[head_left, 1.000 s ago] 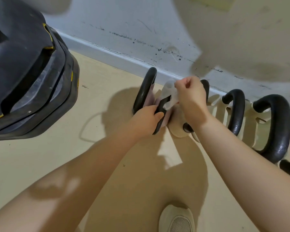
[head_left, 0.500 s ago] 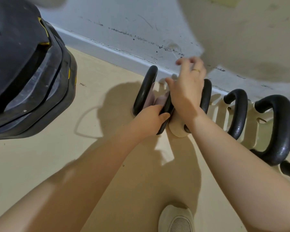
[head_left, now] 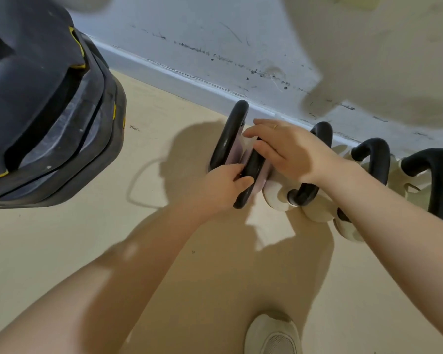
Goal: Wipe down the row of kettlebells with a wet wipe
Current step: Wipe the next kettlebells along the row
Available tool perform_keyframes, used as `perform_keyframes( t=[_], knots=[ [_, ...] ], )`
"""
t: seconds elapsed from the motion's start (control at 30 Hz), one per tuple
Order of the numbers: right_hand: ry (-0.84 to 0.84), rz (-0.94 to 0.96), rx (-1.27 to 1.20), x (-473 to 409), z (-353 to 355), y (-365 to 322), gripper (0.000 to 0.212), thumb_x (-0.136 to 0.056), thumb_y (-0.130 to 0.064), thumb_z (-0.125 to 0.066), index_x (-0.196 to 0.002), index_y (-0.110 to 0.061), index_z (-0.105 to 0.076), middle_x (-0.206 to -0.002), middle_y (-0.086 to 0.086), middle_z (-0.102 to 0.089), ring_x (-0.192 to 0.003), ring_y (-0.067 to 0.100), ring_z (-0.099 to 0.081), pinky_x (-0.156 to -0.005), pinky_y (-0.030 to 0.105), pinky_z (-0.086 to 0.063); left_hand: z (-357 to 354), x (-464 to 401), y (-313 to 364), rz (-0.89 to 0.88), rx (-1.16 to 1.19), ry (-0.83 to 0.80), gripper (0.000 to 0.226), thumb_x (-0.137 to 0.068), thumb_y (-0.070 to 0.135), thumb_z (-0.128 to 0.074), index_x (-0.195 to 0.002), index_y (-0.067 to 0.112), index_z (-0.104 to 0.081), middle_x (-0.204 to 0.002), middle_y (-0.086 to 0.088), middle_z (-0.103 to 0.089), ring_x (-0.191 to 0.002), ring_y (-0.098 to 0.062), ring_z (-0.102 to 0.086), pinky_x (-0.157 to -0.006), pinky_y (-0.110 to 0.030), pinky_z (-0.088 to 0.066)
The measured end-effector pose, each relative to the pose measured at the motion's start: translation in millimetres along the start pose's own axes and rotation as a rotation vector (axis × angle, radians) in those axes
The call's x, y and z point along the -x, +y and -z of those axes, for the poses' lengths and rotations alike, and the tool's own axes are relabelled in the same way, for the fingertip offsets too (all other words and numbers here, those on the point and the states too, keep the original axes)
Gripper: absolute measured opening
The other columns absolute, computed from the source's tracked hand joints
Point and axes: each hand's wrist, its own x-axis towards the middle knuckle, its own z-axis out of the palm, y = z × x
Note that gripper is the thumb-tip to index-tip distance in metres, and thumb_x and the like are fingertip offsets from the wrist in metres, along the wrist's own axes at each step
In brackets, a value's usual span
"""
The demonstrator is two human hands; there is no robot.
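Beige floor [head_left: 62,251], scuffed wall [head_left: 215,34], kettlebells [head_left: 374,159]

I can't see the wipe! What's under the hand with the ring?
Under the right hand there's a black kettlebell handle. No wipe shows; the hand may be covering it.

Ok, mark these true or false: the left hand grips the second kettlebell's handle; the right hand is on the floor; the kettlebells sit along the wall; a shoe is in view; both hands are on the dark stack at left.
1. Left hand grips the second kettlebell handle: true.
2. Right hand is on the floor: false, it rests over the kettlebells.
3. Kettlebells sit along the wall: true.
4. A shoe is in view: true.
5. Both hands are on the dark stack: false, neither touches it.
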Motion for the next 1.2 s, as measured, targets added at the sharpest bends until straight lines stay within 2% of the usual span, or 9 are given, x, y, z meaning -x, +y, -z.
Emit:
perform_keyframes(
  t=[0.17, 0.3, 0.47, 0.57, 0.7, 0.8, 0.87, 1.07, 1.2],
  knots=[
    [0.136, -0.012, -0.007, 4, -14, -5, 0.045, -0.094, -0.020, -0.040, -0.139, -0.016, -0.041, -0.101, 0.008, -0.068, -0.085, 0.026, -0.063, -0.071, 0.031, -0.047, -3, -2, 3, 0.010, 0.042, 0.031, 0.025, -0.095, 0.018, -0.043, -0.097, -0.002, -0.058, -0.069, -0.001, -0.052, -0.064, -0.013, -0.046, -0.065, -0.027, -0.038],
    [0.108, -0.073, 0.051, -1, -22, 4, 0.038, -0.095, -0.023, -0.036, -0.126, -0.011, -0.056, -0.123, 0.012, -0.061, -0.120, 0.032, -0.052, -0.100, 0.043, -0.042, -6, -5, 6, 0.020, 0.025, 0.021, 0.027, -0.095, 0.020, -0.044, -0.103, -0.001, -0.060, -0.072, -0.002, -0.052, -0.068, -0.015, -0.046, -0.063, -0.025, -0.037],
    [0.052, -0.059, 0.095, -9, -2, 17, 0.043, -0.094, -0.036, -0.032, -0.077, -0.010, -0.061, -0.067, 0.002, -0.058, -0.069, 0.027, -0.052, -0.070, 0.039, -0.045, -9, -5, 2, 0.033, 0.053, 0.006, 0.026, -0.094, 0.023, -0.046, -0.103, 0.003, -0.060, -0.090, -0.018, -0.066, -0.086, -0.031, -0.060, -0.086, -0.044, -0.048],
    [-0.265, 0.085, 0.345, -10, -8, 5, 0.040, -0.098, -0.034, -0.033, -0.077, -0.021, -0.063, -0.069, -0.005, -0.062, -0.076, 0.022, -0.054, -0.087, 0.040, -0.042, -13, -2, -1, 0.035, 0.089, -0.002, 0.014, -0.093, 0.020, -0.047, -0.091, 0.010, -0.056, -0.072, -0.003, -0.056, -0.076, -0.021, -0.054, -0.081, -0.042, -0.047],
    [-0.003, -0.150, 0.173, -15, -7, 11, 0.046, -0.093, -0.043, -0.018, -0.063, -0.019, -0.045, -0.061, -0.004, -0.046, -0.063, 0.022, -0.045, -0.082, 0.041, -0.043, -13, -5, -2, 0.029, 0.100, 0.022, 0.023, -0.094, 0.023, -0.045, -0.105, 0.010, -0.061, -0.082, -0.007, -0.061, -0.080, -0.023, -0.057, -0.086, -0.044, -0.050],
    [-0.024, -0.058, 0.225, -16, -20, 2, 0.043, -0.093, -0.040, -0.023, -0.068, -0.020, -0.051, -0.066, -0.001, -0.050, -0.071, 0.023, -0.046, -0.087, 0.042, -0.039, -8, -8, -2, 0.016, 0.099, 0.034, 0.019, -0.094, 0.019, -0.045, -0.096, 0.007, -0.060, -0.075, -0.002, -0.058, -0.074, -0.019, -0.054, -0.080, -0.042, -0.048],
    [-0.047, -0.055, 0.113, -19, -18, 4, 0.038, -0.098, -0.027, -0.029, -0.069, -0.020, -0.052, -0.069, 0.001, -0.050, -0.074, 0.022, -0.045, -0.088, 0.041, -0.039, -5, -8, -3, 0.023, 0.124, 0.035, 0.021, -0.094, 0.020, -0.046, -0.101, 0.007, -0.062, -0.078, -0.004, -0.060, -0.074, -0.018, -0.054, -0.078, -0.040, -0.046],
    [0.115, -0.512, -0.465, -35, -17, 19, 0.037, -0.102, -0.024, -0.030, -0.065, -0.018, -0.033, -0.062, -0.003, -0.038, -0.052, 0.009, -0.036, -0.057, 0.027, -0.032, -5, -19, 2, 0.009, 0.210, 0.075, 0.025, -0.092, 0.022, -0.050, -0.104, 0.010, -0.068, -0.074, -0.001, -0.063, -0.065, -0.009, -0.052, -0.072, -0.028, -0.043],
    [0.397, -0.747, -0.775, -24, -45, -2, 0.012, -0.097, -0.034, -0.031, -0.088, -0.027, -0.035, -0.100, -0.007, -0.039, -0.081, 0.019, -0.053, -0.076, 0.036, -0.044, -8, -27, 8, 0.018, 0.260, 0.059, 0.027, -0.091, 0.025, -0.054, -0.095, 0.003, -0.069, -0.076, -0.010, -0.066, -0.064, -0.012, -0.054, -0.067, -0.026, -0.042]
  ],
)
